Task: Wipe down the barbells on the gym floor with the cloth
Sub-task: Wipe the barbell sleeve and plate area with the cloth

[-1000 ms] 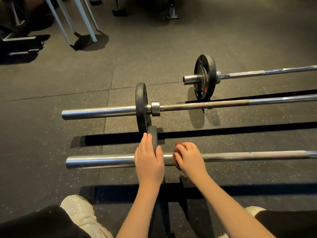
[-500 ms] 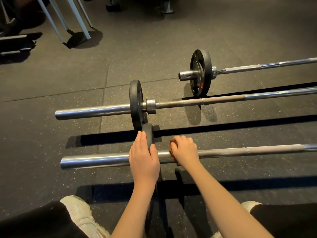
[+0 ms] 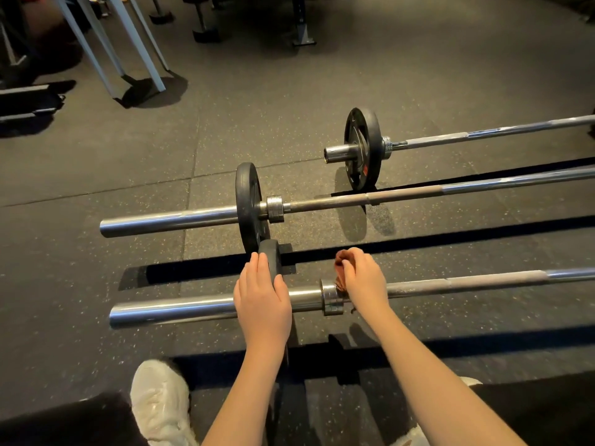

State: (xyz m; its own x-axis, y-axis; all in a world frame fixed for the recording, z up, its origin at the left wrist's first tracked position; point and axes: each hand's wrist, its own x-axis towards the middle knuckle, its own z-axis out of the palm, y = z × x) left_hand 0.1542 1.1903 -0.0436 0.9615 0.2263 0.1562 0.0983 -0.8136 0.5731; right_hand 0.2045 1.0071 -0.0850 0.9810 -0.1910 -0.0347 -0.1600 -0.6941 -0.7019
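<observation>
**Two jobs at once on the nearest chrome steel barbell [image 3: 180, 309]**

My left hand [image 3: 262, 304] lay over the small black weight plate [image 3: 270, 254] on the bar's sleeve. Its fingers were straight and together along one side of the rim, with the thumb on the other. I judge that was to stop the bar rolling on the dark speckled rubber floor [image 3: 96, 268] during the rubbing. My right hand [image 3: 363, 278] reached just past the steel collar [image 3: 331, 296], wrist bent down. Its fingers were clamped on the bunched rust-brown cloth [image 3: 339, 268], which sat against the shaft right beside that collar. Both forearms stretched forward, nearly parallel. The middle barbell [image 3: 167, 220] and the far barbell [image 3: 483, 133] lay beyond, untouched.
</observation>
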